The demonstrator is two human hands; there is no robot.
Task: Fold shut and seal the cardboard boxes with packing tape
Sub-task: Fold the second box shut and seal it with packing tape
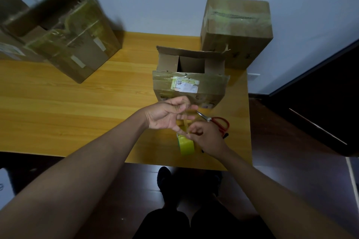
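Note:
A small cardboard box point(189, 85) with a shipping label stands on the wooden table point(77, 114), its top flaps open. In front of it my left hand point(169, 113) pinches the free end of a clear strip of packing tape. My right hand point(206, 137) grips the yellowish tape roll point(185, 144) just below, so the strip stretches between both hands. A taped-shut box point(236, 31) stands behind the open one. Another open box point(66, 33) sits at the far left, blurred.
Red-handled scissors point(217, 121) lie on the table right of my hands, blades pointing left. A black pen point(225, 135) lies beside my right hand. A dark cabinet point(320, 103) stands to the right. The table's front edge is close to my legs.

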